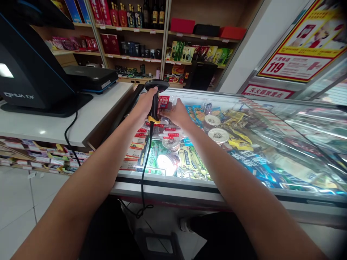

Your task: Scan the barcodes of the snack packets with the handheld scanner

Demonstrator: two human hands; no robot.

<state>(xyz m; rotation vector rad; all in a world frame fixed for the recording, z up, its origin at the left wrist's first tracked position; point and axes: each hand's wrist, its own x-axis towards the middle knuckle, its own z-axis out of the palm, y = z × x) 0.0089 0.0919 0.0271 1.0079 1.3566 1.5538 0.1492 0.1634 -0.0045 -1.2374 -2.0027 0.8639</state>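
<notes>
My left hand is wrapped round the handle of a black barcode scanner whose head points away from me; its black cable hangs down toward the floor. My right hand pinches a small red and white packet right beside the scanner. Both hands are held over the glass lid of a chest freezer filled with ice-cream tubs and wrapped bars.
A white counter on the left carries a black till screen and a black device. Wooden shelves of bottles, boxes and snacks line the back. A red and yellow poster hangs at right. Small goods fill a rack under the counter.
</notes>
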